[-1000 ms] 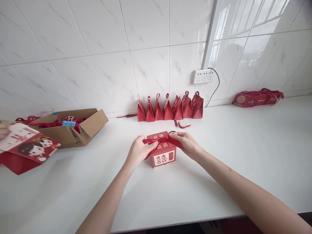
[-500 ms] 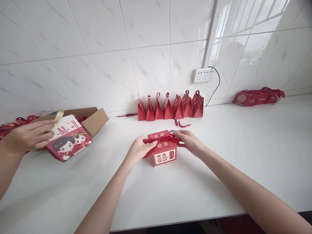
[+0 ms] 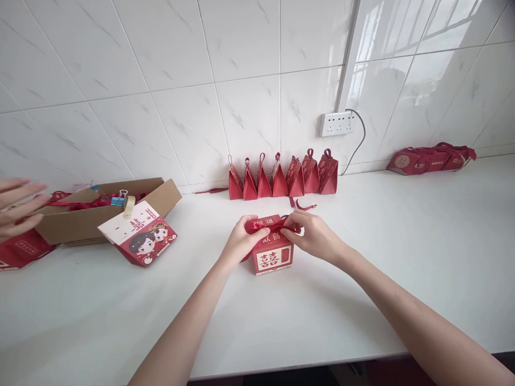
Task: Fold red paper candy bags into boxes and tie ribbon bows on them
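A red and cream gift box (image 3: 272, 259) with a large printed character on its front stands on the white counter before me. Across its top runs a red ribbon (image 3: 257, 226). My left hand (image 3: 240, 238) pinches the ribbon at the box's left top side, thumb pointing inward. From the right, my right hand (image 3: 308, 230) grips the ribbon near the middle of the top, its thumb and fingers closed and close to my left thumb. The knot area is partly hidden by my fingers.
Another person's hand (image 3: 18, 206) is at the left edge, near a cardboard box (image 3: 100, 217) of ribbons. A cartoon-printed gift box (image 3: 140, 236) stands before it. Several small red boxes (image 3: 295, 179) line the wall; a longer red package (image 3: 430, 160) lies right.
My right hand has moved inward over the box top, closer to my left. The other person's hand has let go of the cartoon-printed box, now set on the counter, and withdrawn left.
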Demonstrator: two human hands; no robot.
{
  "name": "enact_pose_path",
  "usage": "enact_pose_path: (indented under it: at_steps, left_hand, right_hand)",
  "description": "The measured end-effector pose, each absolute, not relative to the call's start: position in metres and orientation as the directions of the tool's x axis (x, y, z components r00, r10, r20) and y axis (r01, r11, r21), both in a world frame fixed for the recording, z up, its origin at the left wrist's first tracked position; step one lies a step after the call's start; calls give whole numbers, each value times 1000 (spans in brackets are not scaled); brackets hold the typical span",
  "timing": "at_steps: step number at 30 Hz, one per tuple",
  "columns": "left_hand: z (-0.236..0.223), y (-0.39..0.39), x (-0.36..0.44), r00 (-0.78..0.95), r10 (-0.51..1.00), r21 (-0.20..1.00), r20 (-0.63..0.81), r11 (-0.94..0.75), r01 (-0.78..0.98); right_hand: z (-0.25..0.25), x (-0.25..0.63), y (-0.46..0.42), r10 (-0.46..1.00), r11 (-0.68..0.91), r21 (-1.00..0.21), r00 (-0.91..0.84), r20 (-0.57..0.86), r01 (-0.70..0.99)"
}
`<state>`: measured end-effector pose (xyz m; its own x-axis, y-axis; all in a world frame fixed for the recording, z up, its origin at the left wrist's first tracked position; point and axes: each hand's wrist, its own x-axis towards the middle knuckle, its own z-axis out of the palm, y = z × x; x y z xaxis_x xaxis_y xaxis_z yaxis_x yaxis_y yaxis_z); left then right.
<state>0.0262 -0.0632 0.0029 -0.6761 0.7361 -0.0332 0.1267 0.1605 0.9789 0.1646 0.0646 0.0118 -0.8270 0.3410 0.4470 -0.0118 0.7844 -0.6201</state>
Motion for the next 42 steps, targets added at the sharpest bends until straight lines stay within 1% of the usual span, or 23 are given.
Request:
enact_pose_path:
  at_steps: [2,5,7,9,13,18,20,22,24,26,28,29,31,34,39,41,42]
  left_hand:
    - [1,-61,27,-683,730,985,-23,132,108]
    - [-2,-59,29,-687,725,993,-42,108,54]
    - [-2,-59,30,-683,728,994,-59,104,25]
    - [-1,-60,31,-679,731,993,-66,113,24]
    - [1,-61,34,-693,719,988,-61,142,60]
    - [2,-60,35,-693,718,993,-60,113,31]
    - [1,-60,35,-693,719,994,-60,103,21]
    - [1,-60,35,-698,714,995,-56,100,23]
    - [0,-60,36,-698,715,995,-47,93,29]
    - [0,-61,36,-691,721,996,-43,86,28]
    - [0,-62,37,-685,726,997,-50,78,9]
    - [0,-62,37,-686,726,998,-54,70,-5]
    - [0,-63,38,-687,724,998,-63,48,-42]
    - [2,-64,39,-682,725,995,-96,44,-93]
    - [4,-65,42,-671,728,987,-137,47,-151]
    - [3,-65,42,-676,723,986,-144,47,-160]
    - [2,-64,42,-679,719,985,-150,51,-164]
  right_hand:
    - [10,165,65,271,828,-555,-807,525,-83]
    - [11,167,66,93,878,-421,-780,619,-229]
    - [13,168,66,-13,889,-343,-766,642,-303]
    - [15,170,66,-73,883,-321,-775,628,-344]
    - [18,173,66,-95,868,-342,-797,596,-359]
    - [18,175,69,-72,857,-357,-773,630,-371]
    - [19,176,69,-78,863,-341,-764,641,-373]
    - [18,176,65,-96,877,-290,-731,675,-383]
    - [14,173,56,-144,906,-169,-659,738,-387]
    - [7,167,42,-252,926,24,-569,783,-377]
    - [-3,161,27,-375,915,216,-515,771,-342]
    - [-7,158,20,-415,905,288,-504,757,-312]
    - [-15,153,10,-419,908,355,-516,747,-223]
    - [-22,148,2,-340,936,335,-543,768,-112]
    - [-24,143,-3,-226,962,272,-541,810,5]
    - [-24,142,-3,-206,970,241,-536,819,-4]
    - [-23,142,-2,-197,977,212,-532,824,-34]
